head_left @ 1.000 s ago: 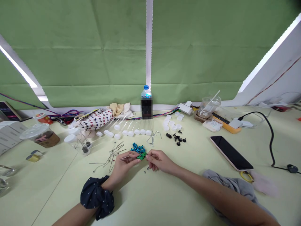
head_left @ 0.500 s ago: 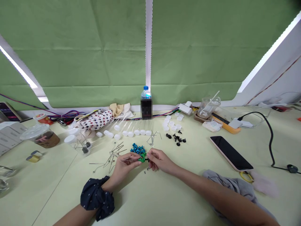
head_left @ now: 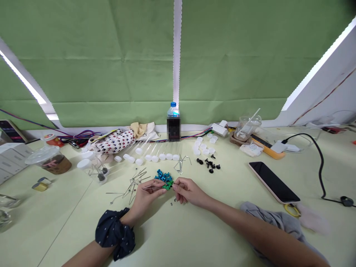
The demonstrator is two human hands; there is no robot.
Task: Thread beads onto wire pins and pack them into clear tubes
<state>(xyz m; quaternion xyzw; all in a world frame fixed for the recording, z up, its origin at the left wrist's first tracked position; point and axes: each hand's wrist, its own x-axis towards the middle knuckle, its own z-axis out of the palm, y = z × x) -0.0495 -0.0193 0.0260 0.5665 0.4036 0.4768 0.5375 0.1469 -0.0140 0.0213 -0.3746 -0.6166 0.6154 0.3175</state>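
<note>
Pinched in the fingers of my left hand [head_left: 151, 191] are a small green fitting [head_left: 167, 185] and a thin metal rod [head_left: 149, 187] that runs back across the palm. My right hand [head_left: 187, 191] is closed at the fitting's right side, its fingertips on a small black screw-like piece mostly hidden by them. Just behind the green fitting lies a pile of blue metallic fittings [head_left: 163, 175]. Bent metal rods [head_left: 132, 183] are scattered left of my left hand, with more hex-key-like rods [head_left: 181, 165] beyond my right. A few tiny metal bits [head_left: 172, 202] rest below my fingers.
Clear tubes with white caps [head_left: 155, 158] lie in a row behind. Loose white caps [head_left: 205, 151] and black screw-like pieces [head_left: 208, 163] sit back right. A phone [head_left: 274, 182] and a black cable [head_left: 321, 163] are at right, a lidded cup [head_left: 52, 163] at left, a water bottle [head_left: 173, 111] at the back.
My right fingers have moved slightly left, closer to the green fitting, and less of the black piece shows between them. My left hand has hardly moved.
</note>
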